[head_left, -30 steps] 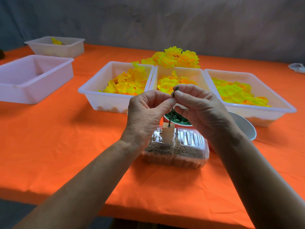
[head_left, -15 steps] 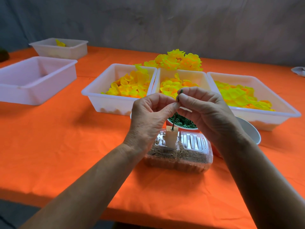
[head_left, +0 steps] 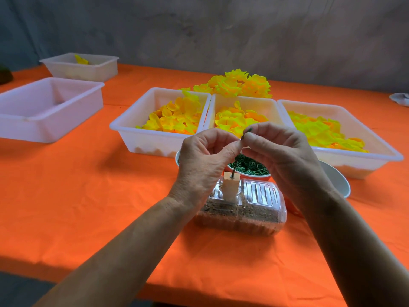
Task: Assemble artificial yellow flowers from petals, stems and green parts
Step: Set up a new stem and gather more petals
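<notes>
Thin dark green stem (head_left: 234,167) stands upright, lower end stuck in a small pale block (head_left: 231,189) on top of a clear plastic box (head_left: 241,209) filled with brownish grainy stuff, centre of the orange table (head_left: 88,196). Both hands meet at the stem's top: left hand (head_left: 203,160) pinches the stem near its tip between thumb and forefinger, right hand (head_left: 281,156) pinches a small green part (head_left: 247,130) right at the tip, fingers curled; what exactly the green bit is, too small to tell. Just behind the hands, a bowl of green rings (head_left: 250,167), partly hidden; a white bowl (head_left: 336,180) peeks out beside the right wrist. Further back, three white trays side by side, touching: left tray (head_left: 132,129), middle tray (head_left: 254,103) and right tray (head_left: 376,147), all holding loose yellow petals (head_left: 177,118). Behind them a pile of finished yellow flowers (head_left: 239,85) on the table. Far left, well apart, a large white tub (head_left: 51,120), and behind it a smaller tub (head_left: 88,72) with a yellow piece inside. Grey wall (head_left: 221,29) behind.
</notes>
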Available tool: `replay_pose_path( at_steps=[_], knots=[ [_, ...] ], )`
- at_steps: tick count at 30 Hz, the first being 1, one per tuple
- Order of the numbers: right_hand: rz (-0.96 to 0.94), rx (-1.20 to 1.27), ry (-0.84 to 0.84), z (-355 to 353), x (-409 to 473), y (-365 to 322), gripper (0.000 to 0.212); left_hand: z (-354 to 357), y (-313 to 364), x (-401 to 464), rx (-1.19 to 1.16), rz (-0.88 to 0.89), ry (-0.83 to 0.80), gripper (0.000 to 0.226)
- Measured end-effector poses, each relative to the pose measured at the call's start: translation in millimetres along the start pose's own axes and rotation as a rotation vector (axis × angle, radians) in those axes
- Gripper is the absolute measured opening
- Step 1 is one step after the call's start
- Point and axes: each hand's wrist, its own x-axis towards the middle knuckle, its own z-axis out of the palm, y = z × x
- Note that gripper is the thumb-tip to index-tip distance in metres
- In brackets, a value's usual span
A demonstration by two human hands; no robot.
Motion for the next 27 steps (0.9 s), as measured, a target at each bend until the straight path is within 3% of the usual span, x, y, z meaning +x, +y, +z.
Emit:
replay_pose_path(
  at_steps=[4, 7, 10, 13, 15, 24, 27],
  knots=[
    [0.212, 0.189, -0.024, 2, 5, -1, 0.005, -1, 0, 2, -0.011, 0.004, 0.005, 0.008],
    [0.245, 0.14, -0.046, 3, 7, -3, 0.005, -3, -1, 2, -0.032, 0.003, -0.005, 0.008],
    [0.117, -0.065, -0.04, 4, 7, -11, 0.004, -3, -1, 2, -0.029, 0.003, -0.009, 0.007],
    [-0.174, -0.537, -0.079, 2, 8, -20, 0.005, -2, 0, 3, -0.039, -0.012, 0.0, 0.007],
    [-0.265, -0.721, -0.077, 2, 8, -19, 0.009, -2, -1, 3, -0.034, -0.023, 0.003, 0.006],
    [-0.154, -0.651, -0.032, 4, -9, 7, 0.028, -6, -12, -4, -0.001, -0.048, 0.024, 0.012],
    [-0.147, -0.674, -0.037, 4, -12, 10, 0.024, -10, -11, -2, 0.019, -0.042, 0.001, 0.012]
  ],
)
